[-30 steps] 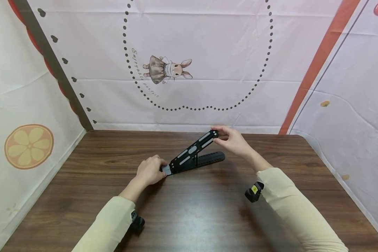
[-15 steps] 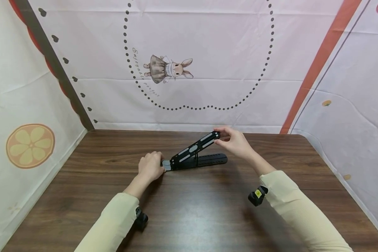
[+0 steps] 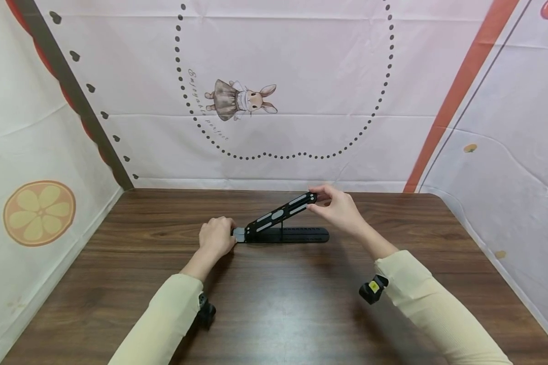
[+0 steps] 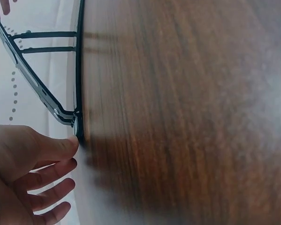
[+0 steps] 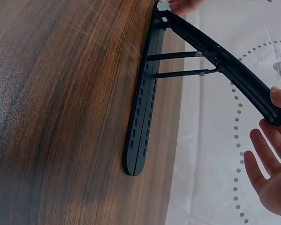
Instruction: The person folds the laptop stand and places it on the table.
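Note:
A black folding laptop stand point(image 3: 307, 234) lies across the table, its slotted base flat on the wood. From its left end a raised arm point(image 3: 277, 215) with pale grey pads slopes up to the right. Two thin struts point(image 5: 182, 74) link that arm to the base, as the right wrist view shows. My left hand point(image 3: 216, 237) pinches the grey hinge end point(image 3: 239, 234); the thumb presses near it in the left wrist view. My right hand point(image 3: 340, 209) pinches the raised arm's upper tip between thumb and index finger, other fingers spread apart.
The brown wooden table point(image 3: 274, 304) reaches back to a white printed cloth point(image 3: 301, 91) hung behind it. More of this cloth hangs along the left and right sides. Each sleeve has a small black camera point(image 3: 373, 288) at its wrist.
The laptop stand has turned clockwise, its base now lying straight across the table. My left hand has shifted slightly away from me, and the raised tip has dropped a little. Both hands keep their hold.

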Action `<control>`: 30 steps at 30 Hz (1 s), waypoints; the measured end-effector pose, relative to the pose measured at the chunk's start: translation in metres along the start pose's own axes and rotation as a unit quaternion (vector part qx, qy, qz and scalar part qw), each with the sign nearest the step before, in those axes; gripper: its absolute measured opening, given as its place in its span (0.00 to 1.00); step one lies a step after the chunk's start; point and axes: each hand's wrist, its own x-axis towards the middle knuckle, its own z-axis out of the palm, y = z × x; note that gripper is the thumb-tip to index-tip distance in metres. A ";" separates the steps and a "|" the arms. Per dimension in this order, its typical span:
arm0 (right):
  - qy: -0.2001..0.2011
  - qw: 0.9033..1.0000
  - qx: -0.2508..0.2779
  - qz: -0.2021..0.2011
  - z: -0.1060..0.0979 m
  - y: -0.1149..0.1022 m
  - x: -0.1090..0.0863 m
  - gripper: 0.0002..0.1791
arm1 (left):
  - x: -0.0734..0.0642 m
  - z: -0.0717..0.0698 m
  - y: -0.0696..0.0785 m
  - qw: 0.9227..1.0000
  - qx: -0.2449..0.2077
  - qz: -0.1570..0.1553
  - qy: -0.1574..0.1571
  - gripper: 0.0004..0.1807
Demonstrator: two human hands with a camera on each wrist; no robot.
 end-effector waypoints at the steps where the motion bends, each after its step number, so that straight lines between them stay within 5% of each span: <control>1: 0.001 1.000 0.000 0.001 0.000 -0.001 -0.001 0.22 | 0.001 0.000 0.000 1.000 0.000 0.001 0.002 0.17; 30: 0.015 0.999 0.038 0.005 0.007 0.002 -0.004 0.21 | 0.020 0.005 -0.004 0.997 -0.059 -0.034 -0.018 0.18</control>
